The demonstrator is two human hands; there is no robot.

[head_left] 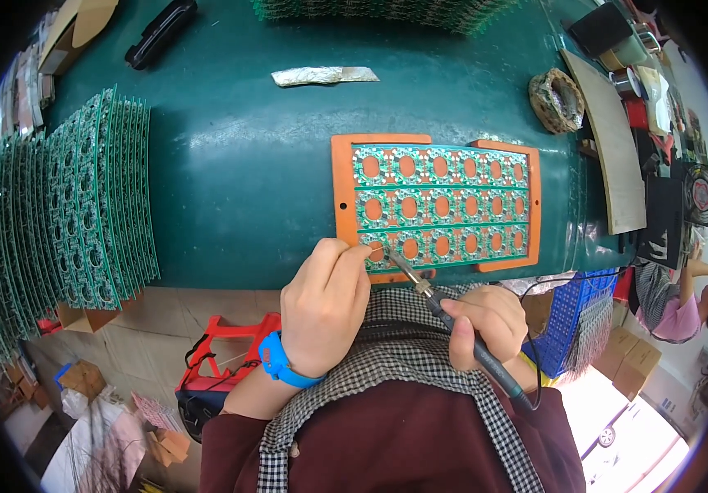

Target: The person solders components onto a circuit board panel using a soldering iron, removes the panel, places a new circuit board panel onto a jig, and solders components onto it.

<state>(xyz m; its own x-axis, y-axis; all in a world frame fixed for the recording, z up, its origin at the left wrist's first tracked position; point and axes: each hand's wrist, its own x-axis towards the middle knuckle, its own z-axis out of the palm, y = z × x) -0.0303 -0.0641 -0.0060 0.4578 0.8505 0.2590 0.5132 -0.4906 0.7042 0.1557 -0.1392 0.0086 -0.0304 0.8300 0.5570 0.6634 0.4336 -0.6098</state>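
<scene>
An orange jig (341, 193) lies on the green table (239, 164) and carries three strips of green circuit boards (440, 201) with oval holes. My right hand (485, 324) grips a dark soldering iron (444, 316), its tip resting on the near-left board of the front strip. My left hand (325, 300), with a blue wristband, pinches a thin solder wire (377, 248) and holds its end at the same spot beside the iron tip.
A fanned stack of green board strips (83, 214) fills the table's left side. A foil scrap (321, 76) and a wire sponge nest (557, 100) lie further back. More boards sit at the far edge. Another person (682, 308) sits at right, near a blue crate (571, 316).
</scene>
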